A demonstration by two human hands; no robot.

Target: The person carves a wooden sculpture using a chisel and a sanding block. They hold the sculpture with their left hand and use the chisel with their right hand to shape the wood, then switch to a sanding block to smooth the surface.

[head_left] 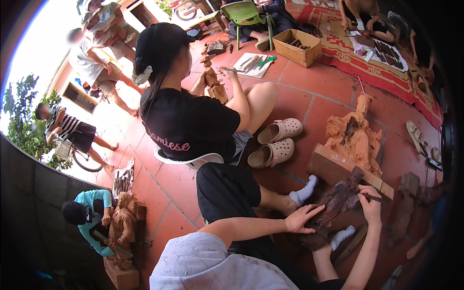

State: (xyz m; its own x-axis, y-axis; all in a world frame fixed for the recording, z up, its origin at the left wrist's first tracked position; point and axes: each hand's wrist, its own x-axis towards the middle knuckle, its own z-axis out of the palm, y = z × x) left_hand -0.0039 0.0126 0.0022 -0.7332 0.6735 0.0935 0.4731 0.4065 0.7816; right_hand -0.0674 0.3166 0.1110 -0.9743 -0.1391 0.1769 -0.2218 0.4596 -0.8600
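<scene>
Carving at the dark wooden figure (338,200) calls for one hand to pin it and the other to steer the blade, and that is how the hands sit. The left hand (300,220) lies flat and spread on the lower part of the figure, fingers open, pressing rather than clasping. The right hand (371,205) is at the figure's upper right edge, its grip closed around a slim chisel (378,197) whose tip I cannot make out clearly. To do this well, I judge the pressing hand should stay behind the cutting edge, and the cuts should be shallow and follow the grain, since a slip would run toward the fingers or the socked feet (305,189) on either side of the figure. The figure lies tilted on the red tiled floor (309,96), leaning against a thick wooden block (333,169) just above it. Its wood is dark brown, rough and ridged with unfinished relief. Beyond the block stands a paler, orange-toned carving (355,137), lumpy and matte, with a tool resting on it. Left of the block lies a pair of beige clogs (276,142), smooth and perforated.
</scene>
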